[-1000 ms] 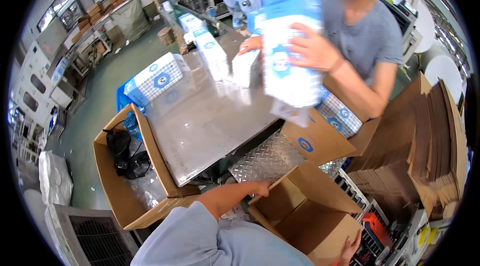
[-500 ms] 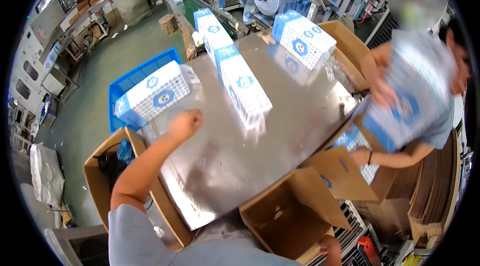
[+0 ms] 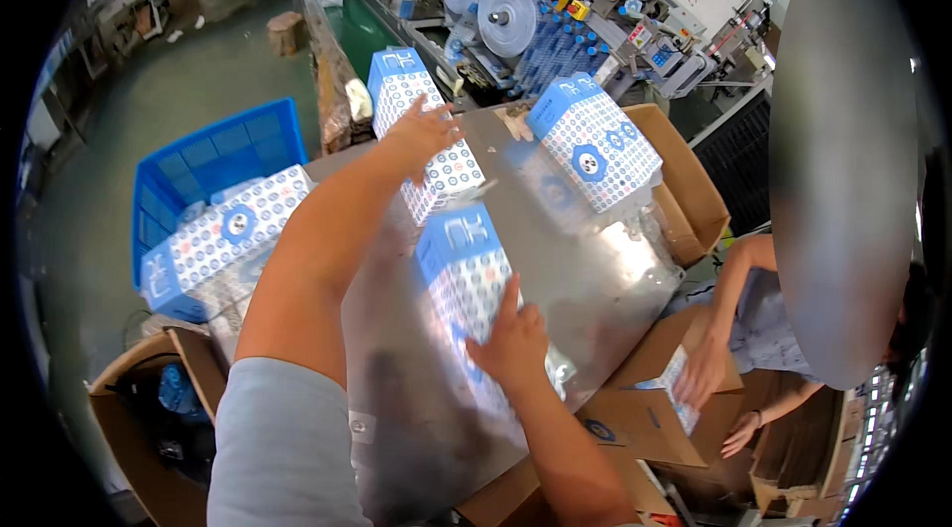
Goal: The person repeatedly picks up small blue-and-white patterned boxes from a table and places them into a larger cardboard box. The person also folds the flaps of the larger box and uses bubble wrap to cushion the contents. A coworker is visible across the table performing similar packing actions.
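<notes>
On the metal table (image 3: 392, 408), two hands are at two blue-and-white wrapped packs, one hand per pack. Left hand (image 3: 424, 142): fingers spread, unclenched, laid over the far pack (image 3: 444, 175). Right hand (image 3: 514, 339): index finger extended, remaining fingers bent, positioned over the right side of the near pack (image 3: 461, 264); whether it grips cannot be told. The near pack lies at the middle of the table, its blue end just beside the lower end of the far pack.

Two more packs flank this pair: the right-hand pack (image 3: 595, 145) toward the far right edge, and the left-hand pack (image 3: 233, 230) at the left edge, near one blue basket (image 3: 213, 145).

Four open cartons surround the table: one far-right carton (image 3: 694, 180); one lower-left carton (image 3: 193, 368), containing dark items and one blue item; one lower-edge carton (image 3: 501, 499), partly hidden by the right forearm; and one co-worker's carton (image 3: 640, 428), with one pack partly visible inside. One co-worker's hand (image 3: 702, 368) is over that pack; the other is lower, to its right. Two film rolls (image 3: 509, 19) are mounted on the machinery beyond.
</notes>
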The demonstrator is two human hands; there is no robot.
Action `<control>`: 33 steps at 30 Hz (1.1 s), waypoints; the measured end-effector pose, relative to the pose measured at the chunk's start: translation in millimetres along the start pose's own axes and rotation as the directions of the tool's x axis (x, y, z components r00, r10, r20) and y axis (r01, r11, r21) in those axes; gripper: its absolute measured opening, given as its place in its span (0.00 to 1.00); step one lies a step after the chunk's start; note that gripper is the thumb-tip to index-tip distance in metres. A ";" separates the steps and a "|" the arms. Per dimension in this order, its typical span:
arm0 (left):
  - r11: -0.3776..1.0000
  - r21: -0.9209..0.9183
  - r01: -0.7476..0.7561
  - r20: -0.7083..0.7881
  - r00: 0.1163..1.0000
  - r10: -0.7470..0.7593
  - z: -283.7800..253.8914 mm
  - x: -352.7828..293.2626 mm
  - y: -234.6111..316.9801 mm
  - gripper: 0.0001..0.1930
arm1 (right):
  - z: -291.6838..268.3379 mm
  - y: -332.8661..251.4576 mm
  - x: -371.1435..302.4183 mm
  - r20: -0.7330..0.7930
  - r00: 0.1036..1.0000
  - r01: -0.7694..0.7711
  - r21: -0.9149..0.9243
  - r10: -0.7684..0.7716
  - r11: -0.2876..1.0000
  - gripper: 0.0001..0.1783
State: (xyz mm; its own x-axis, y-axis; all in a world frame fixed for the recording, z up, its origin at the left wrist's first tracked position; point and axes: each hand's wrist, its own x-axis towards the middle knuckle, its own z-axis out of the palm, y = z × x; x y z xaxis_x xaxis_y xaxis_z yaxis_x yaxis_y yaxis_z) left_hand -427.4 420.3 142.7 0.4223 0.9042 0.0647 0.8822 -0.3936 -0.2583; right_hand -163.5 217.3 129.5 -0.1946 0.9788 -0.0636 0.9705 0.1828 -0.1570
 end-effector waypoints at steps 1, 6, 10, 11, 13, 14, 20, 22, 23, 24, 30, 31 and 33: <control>0.997 0.002 -0.076 0.062 0.995 0.075 -1.5 11.8 12.6 0.55 | -6.0 9.5 -16.6 0.030 0.999 -0.015 -0.025 0.016 1.000 0.64; 0.956 -0.258 -0.139 0.181 0.965 0.189 -29.3 35.3 99.8 0.62 | -19.5 54.1 -86.1 0.104 0.988 -0.112 0.013 0.110 0.994 0.64; 0.956 -0.275 -0.104 0.311 0.931 0.190 -34.7 1.7 97.4 0.63 | -18.0 135.1 -92.0 0.088 0.993 -0.117 0.575 0.081 0.810 0.55; 0.948 -0.316 -0.033 0.365 0.918 0.154 -37.3 -9.9 90.8 0.60 | -18.1 143.4 -94.9 0.165 0.984 -0.174 0.843 0.062 0.509 0.48; 0.933 -0.353 0.062 0.329 0.942 0.062 -25.6 -26.4 93.0 0.50 | -22.9 158.0 -111.0 0.416 0.905 -0.425 0.886 0.088 0.186 0.45; 0.923 -0.370 0.101 0.308 0.951 0.019 -23.1 -32.6 98.5 0.45 | -22.1 172.5 -124.6 0.477 0.878 -0.479 0.877 0.053 0.033 0.44; 0.076 -0.657 0.750 0.729 0.657 -0.190 -36.8 -59.3 148.1 0.29 | -97.3 238.5 -265.5 0.165 0.965 -0.124 0.972 0.203 -0.202 0.44; -0.398 -0.581 0.710 0.740 0.664 0.106 -57.9 -86.7 186.6 0.25 | -127.7 271.3 -312.0 -0.077 0.946 0.081 0.997 0.316 -0.001 0.48; -0.586 -0.460 0.667 0.685 0.687 0.244 -75.5 -99.8 209.9 0.24 | -139.4 289.2 -340.3 -0.190 0.904 0.164 0.981 0.384 0.099 0.51; -0.673 -0.424 0.605 0.630 0.732 0.261 -86.4 -114.6 234.4 0.24 | -148.9 308.6 -363.7 -0.279 0.850 0.219 0.959 0.448 0.182 0.53; -0.647 -0.643 0.410 0.309 0.912 0.271 -137.2 -188.8 390.4 0.34 | -176.8 394.5 -488.5 -0.562 0.340 0.116 0.821 0.754 0.559 0.56; -0.568 -0.775 0.278 0.185 0.959 0.216 -136.2 -199.0 412.4 0.36 | -177.6 403.4 -501.7 -0.582 0.280 0.121 0.810 0.763 0.573 0.51; -0.096 -0.993 0.073 0.036 0.938 0.345 -147.4 -210.8 440.9 0.38 | -179.6 406.2 -535.8 -0.577 0.191 0.244 0.811 0.794 0.531 0.45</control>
State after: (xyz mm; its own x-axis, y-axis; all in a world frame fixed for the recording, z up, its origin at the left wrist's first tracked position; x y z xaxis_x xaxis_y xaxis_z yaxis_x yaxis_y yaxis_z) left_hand -96.8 31.7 157.3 0.6929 0.7183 -0.0628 0.1524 -0.0608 0.9864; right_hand 360.5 -216.4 276.8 0.8154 0.3851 0.4323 0.3530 0.2612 -0.8984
